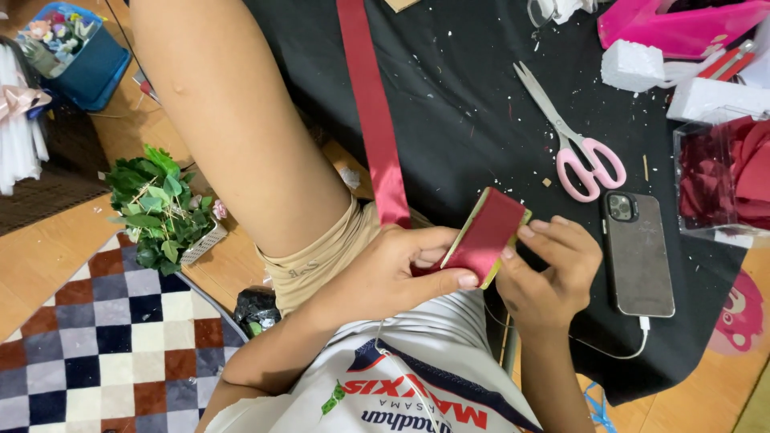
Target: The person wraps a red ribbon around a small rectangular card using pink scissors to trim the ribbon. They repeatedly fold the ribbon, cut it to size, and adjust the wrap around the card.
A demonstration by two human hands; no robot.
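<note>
- I see my left hand (393, 273) closed around a small flat rectangular block wrapped in dark red ribbon (487, 235), thumb along its lower edge, fingers curled behind it.
- My right hand (549, 269) meets the block from the other side; its fingertips (529, 232) press the yellow-green edge at the block's right corner, fingers bent, pinching lightly.
- The block sits tilted between both hands, above my lap and at the near edge of the black cloth-covered table (465, 104).
- A long strip of dark red satin ribbon (370, 104) runs from the top of the view down across the black cloth to my left hand.
- Pink-handled metal scissors (573, 140) lie on the cloth beyond my right hand, blades pointing away.
- A dark-cased phone (638, 252) lies face down just beside my right hand, a white cable plugged into its near end.
- A clear plastic box of red fabric petals (726, 172) stands at the right edge.
- A small basket of green artificial leaves (160, 208) stands on the wooden floor to the left, near a chequered rug (104, 337).
</note>
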